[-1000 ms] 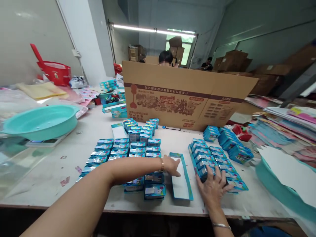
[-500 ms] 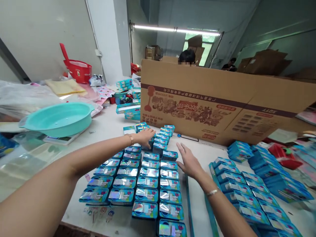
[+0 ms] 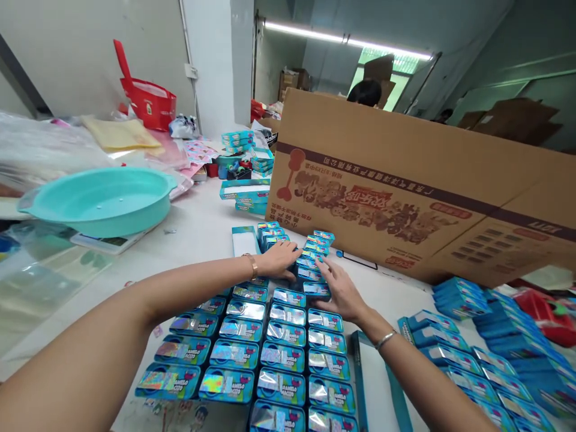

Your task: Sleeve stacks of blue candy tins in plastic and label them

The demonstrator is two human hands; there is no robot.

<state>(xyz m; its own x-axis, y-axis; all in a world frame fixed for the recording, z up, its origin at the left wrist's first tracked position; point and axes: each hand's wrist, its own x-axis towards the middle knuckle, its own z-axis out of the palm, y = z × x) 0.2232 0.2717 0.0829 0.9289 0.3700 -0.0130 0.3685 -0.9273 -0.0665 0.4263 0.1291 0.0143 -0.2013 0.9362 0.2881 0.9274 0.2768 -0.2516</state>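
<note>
Several small blue boxes with shiny fronts (image 3: 274, 354) lie flat in rows on the white table (image 3: 198, 225) in front of me. Behind the rows stands a cluster of upright blue boxes (image 3: 310, 258). My left hand (image 3: 279, 259) rests on the left side of that cluster, fingers curved over the boxes. My right hand (image 3: 339, 288) presses against the cluster's right side, fingers together and stretched out. Both hands squeeze the cluster between them. An open blue tray (image 3: 375, 384) lies by my right forearm.
A big printed cardboard sheet (image 3: 405, 186) stands across the table, with a person's head (image 3: 365, 93) behind it. A teal basin (image 3: 99, 201) sits on a scale at the left. More blue boxes (image 3: 486, 354) lie at the right. A red bag (image 3: 148, 102) stands at the back left.
Both hands left the tray and the right-hand boxes, moved forward to the upright cluster and closed in on it from both sides. The view has shifted left and closer.
</note>
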